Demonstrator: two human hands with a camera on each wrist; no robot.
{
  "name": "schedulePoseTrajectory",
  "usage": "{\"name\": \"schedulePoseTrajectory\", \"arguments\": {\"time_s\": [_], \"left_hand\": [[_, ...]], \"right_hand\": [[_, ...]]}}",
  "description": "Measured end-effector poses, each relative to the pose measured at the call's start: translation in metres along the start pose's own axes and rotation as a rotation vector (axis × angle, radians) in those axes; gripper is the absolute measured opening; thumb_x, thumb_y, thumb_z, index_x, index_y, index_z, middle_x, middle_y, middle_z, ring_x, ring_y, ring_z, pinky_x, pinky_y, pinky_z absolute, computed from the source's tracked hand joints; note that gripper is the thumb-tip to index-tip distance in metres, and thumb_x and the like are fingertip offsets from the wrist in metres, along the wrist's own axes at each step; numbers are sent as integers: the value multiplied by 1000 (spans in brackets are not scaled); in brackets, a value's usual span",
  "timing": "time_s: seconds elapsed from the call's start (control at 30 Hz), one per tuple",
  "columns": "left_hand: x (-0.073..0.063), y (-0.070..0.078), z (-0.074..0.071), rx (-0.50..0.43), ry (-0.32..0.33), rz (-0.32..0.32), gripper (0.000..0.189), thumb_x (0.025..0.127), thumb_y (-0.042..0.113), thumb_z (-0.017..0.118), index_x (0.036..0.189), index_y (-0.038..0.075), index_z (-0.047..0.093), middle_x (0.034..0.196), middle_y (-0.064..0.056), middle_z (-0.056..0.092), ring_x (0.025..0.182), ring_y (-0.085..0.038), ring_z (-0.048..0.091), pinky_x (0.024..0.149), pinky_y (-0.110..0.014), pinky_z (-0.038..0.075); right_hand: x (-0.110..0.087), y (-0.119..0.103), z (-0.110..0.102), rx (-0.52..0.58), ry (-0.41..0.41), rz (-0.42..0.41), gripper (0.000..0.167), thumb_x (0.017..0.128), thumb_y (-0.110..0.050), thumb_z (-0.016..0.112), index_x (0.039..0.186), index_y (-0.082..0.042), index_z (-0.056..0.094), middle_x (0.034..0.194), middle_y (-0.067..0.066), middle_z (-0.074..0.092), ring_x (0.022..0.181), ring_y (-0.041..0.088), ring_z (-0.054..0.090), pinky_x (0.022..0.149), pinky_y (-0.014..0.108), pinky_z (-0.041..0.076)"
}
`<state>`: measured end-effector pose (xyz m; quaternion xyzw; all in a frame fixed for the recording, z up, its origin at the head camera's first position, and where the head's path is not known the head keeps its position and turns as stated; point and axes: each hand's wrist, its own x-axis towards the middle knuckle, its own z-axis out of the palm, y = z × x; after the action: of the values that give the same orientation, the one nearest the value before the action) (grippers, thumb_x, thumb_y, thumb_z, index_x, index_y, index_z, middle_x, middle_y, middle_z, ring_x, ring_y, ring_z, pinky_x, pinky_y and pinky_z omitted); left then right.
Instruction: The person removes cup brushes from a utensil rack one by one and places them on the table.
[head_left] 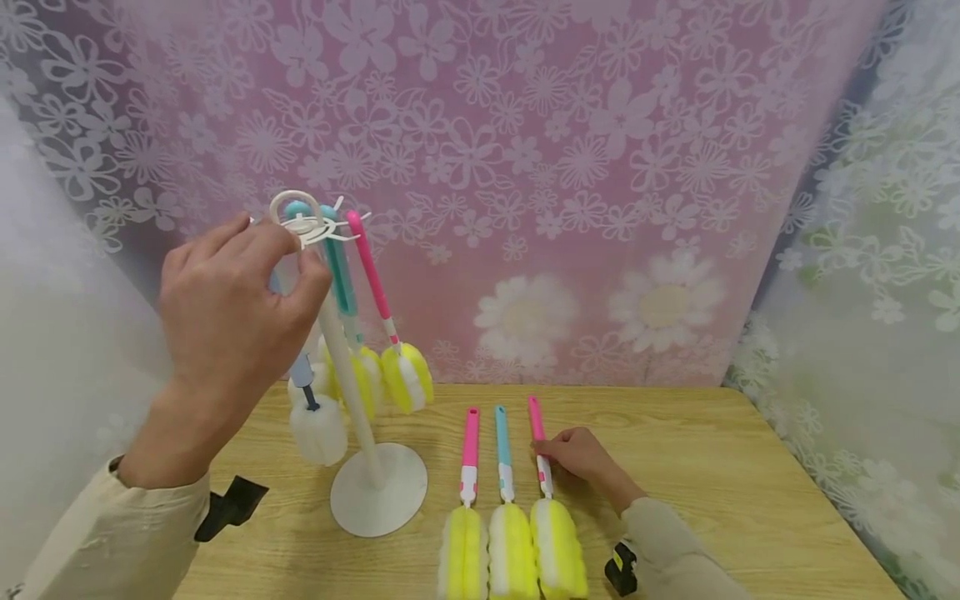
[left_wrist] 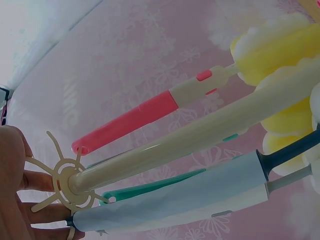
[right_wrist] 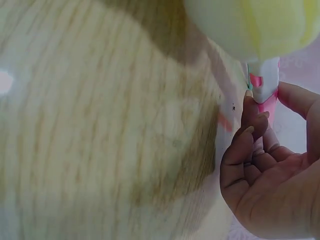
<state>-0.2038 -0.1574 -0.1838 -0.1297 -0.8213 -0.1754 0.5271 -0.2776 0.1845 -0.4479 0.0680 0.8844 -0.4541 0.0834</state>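
My left hand [head_left: 228, 312] grips the top of a white stand [head_left: 351, 383] by its ring of prongs [left_wrist: 65, 182]. Sponge brushes hang from the prongs: a pink-handled one [head_left: 369, 268], teal-handled ones [head_left: 341, 271] and a pale blue-handled one [left_wrist: 170, 192] with a white sponge [head_left: 318, 432]. At the right, my right hand [head_left: 581, 458] pinches the handle of a pink bottle brush [head_left: 537, 423] between thumb and fingers. Its yellow-and-white sponge head [right_wrist: 260, 25] shows close up in the right wrist view.
Left of the pinched brush lie a blue-handled brush [head_left: 503, 442] and another pink-handled brush [head_left: 470, 442] on the wooden table [head_left: 675, 467]. The stand's round base [head_left: 378, 508] rests to their left. A flowered pink curtain [head_left: 525, 167] hangs behind the table.
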Motion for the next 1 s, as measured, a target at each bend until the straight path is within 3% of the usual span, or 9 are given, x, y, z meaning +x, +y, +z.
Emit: {"name": "schedulePoseTrajectory", "arguments": {"time_s": [0.5,0.7,1.0], "left_hand": [[0,0,-2,12,-10,50,40,92,31,43,102,6,72,107,-13,69,113,-37,57,88,-61,40],[-2,-2,-3,-26,-20,37,37,92,26,46,103,4,73,107,-13,69,115,-33,57,89,-60,40],[0,-10,-9,-56,4,100,33,87,18,48,100,1,74,100,-16,70,102,-35,61,82,-57,44]], "right_hand": [[-4,-1,2,-12,-59,-42,28,86,-27,69,72,-4,69,63,4,62,52,14,44,50,25,36],[-5,2,-5,-41,-17,-61,34,91,-32,62,78,-1,67,72,5,64,62,18,52,56,28,43],[-7,-12,-22,85,8,-149,28,96,-21,56,91,5,64,85,16,65,74,31,60,71,42,52]]}}
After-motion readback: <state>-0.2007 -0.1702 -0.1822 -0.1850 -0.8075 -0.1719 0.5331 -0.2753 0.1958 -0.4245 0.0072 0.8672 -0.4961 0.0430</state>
